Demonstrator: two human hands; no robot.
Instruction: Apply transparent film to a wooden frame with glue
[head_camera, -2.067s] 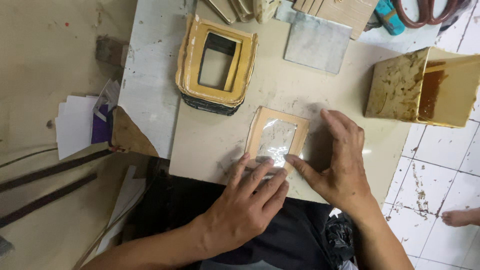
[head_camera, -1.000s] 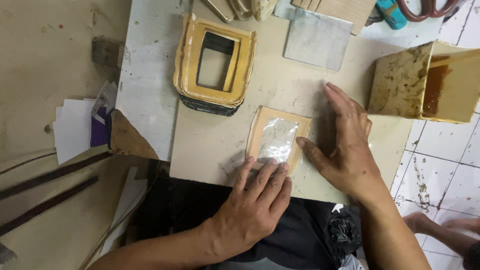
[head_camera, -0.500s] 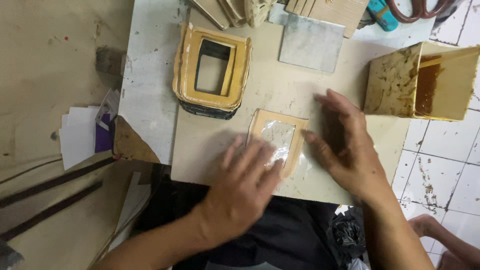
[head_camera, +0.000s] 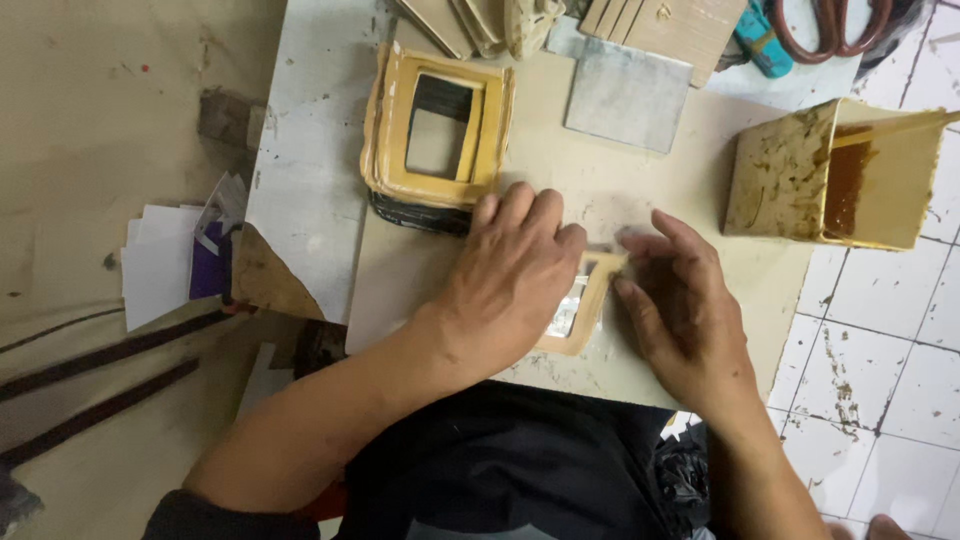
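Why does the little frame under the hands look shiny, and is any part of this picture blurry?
Head view: even overhead light, soft shadows only. The clear film in the small frame catches a pale glare between the left hand and right hand. The right fingertips look slightly smeared; the stacked frames stay sharp.
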